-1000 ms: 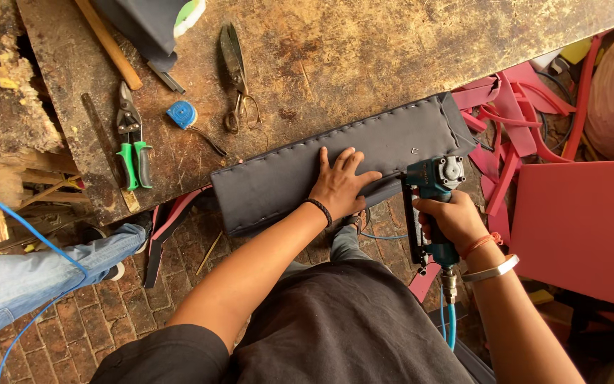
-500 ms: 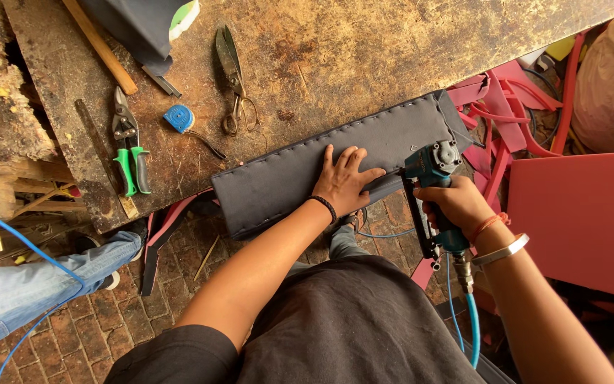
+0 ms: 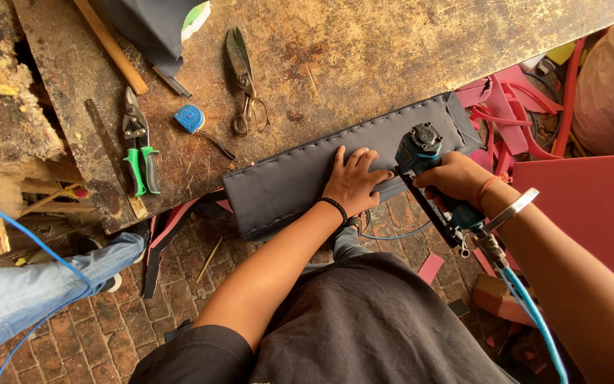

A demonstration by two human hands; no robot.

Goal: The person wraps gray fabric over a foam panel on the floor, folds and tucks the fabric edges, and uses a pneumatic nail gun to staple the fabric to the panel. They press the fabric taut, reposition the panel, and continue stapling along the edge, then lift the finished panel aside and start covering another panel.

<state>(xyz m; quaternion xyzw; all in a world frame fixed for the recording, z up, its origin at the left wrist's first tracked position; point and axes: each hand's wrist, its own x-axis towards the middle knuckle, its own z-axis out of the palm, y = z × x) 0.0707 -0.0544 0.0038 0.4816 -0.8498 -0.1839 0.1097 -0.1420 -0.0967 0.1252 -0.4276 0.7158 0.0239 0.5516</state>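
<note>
A long dark grey padded panel (image 3: 286, 186) lies along the near edge of a worn wooden workbench (image 3: 364, 57). My left hand (image 3: 353, 180) presses flat on the panel, fingers spread, a black band on the wrist. My right hand (image 3: 456, 178) grips a teal pneumatic staple gun (image 3: 431, 178), its head resting on the panel just right of my left hand. A blue air hose (image 3: 534, 320) runs from the gun's handle down past my right arm.
On the bench lie green-handled snips (image 3: 140, 153), a blue tape measure (image 3: 190, 118), metal shears (image 3: 241, 71) and a wooden handle (image 3: 111, 48). Red material scraps (image 3: 513, 99) and a red panel (image 3: 591, 206) sit at right. Another person's jeans leg (image 3: 30, 291) shows at left, over brick floor.
The staple gun and my right hand have shifted left along the panel, closer to my left hand. My left hand stays pressed on the panel.
</note>
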